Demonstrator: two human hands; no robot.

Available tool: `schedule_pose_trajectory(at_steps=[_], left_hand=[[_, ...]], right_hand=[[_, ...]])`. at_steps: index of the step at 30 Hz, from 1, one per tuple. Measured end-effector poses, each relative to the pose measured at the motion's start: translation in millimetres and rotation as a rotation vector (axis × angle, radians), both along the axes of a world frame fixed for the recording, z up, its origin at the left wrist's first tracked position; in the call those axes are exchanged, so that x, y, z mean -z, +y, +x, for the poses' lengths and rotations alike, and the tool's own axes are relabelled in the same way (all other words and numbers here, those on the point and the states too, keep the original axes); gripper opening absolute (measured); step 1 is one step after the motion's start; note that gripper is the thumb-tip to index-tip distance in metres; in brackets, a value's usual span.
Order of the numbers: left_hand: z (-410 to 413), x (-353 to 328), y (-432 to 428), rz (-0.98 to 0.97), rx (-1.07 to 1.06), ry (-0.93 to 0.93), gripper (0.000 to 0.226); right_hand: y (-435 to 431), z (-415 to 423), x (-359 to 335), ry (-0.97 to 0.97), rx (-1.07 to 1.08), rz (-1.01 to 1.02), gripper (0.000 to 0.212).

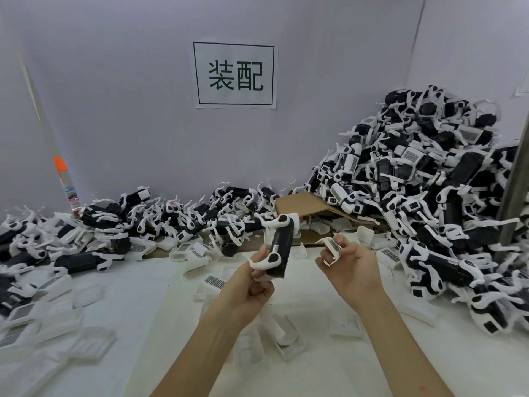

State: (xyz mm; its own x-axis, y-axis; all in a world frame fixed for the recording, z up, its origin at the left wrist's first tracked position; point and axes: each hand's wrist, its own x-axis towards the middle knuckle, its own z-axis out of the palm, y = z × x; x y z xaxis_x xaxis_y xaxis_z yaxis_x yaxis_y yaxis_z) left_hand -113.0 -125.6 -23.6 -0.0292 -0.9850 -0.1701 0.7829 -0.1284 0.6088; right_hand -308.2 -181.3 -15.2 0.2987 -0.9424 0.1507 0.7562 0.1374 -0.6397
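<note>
Behind the bench, a pale grey wall fills the upper half of the view. Below it runs a white table, its bare surface showing mostly in the middle. On the right, a tall heap of black-and-white units climbs against the corner and spills down to the table's edge. A lower heap of the same units stretches along the wall on the left. A white paper sign with two dark characters in a black frame is stuck to the wall above the middle. A flattened sheet of brown cardboard lies between the two heaps, its right part buried under the tall one. Loose white plastic covers, some bearing barcode labels, lie scattered over the table on the left and in front of the person.

Both forearms reach in from the bottom edge, and the hands are held apart above the middle of the table. The left hand has its fingers curled round the lower end of a black unit, holding it nearly upright in the air, with white curved arms at its top and bottom. The right hand pinches a small white cover with a barcode label between thumb and fingertips, just to the right of the black unit and not touching it.
</note>
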Motion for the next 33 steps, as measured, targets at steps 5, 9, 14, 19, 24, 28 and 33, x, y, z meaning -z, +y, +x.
schedule_pose_trajectory(at_steps=[5, 9, 14, 19, 24, 28, 33], left_hand=[[-1, 0, 2, 0.021, -0.022, -0.041, 0.016], [-6, -4, 6, 0.001, -0.032, -0.052, 0.038], [-11, -5, 8, -0.071, -0.055, -0.003, 0.013], [-15, -8, 12, -0.145, -0.064, -0.023, 0.013], [-16, -9, 16, -0.239, 0.031, -0.083, 0.012], [-17, -11, 17, -0.279, 0.07, -0.171, 0.009], [-17, -5, 13, -0.253, 0.024, -0.095, 0.012]], right_hand=[[1, 2, -3, 0.082, 0.046, -0.084, 0.012], [2, 3, -3, 0.127, 0.024, -0.135, 0.032], [4, 2, -2, 0.08, -0.068, -0.175, 0.028], [7, 3, -2, 0.098, -0.159, -0.249, 0.031], [7, 8, -3, 0.254, -0.109, -0.252, 0.023], [9, 9, -4, 0.263, -0.102, -0.241, 0.024], [7, 7, -4, 0.175, -0.146, -0.206, 0.034]])
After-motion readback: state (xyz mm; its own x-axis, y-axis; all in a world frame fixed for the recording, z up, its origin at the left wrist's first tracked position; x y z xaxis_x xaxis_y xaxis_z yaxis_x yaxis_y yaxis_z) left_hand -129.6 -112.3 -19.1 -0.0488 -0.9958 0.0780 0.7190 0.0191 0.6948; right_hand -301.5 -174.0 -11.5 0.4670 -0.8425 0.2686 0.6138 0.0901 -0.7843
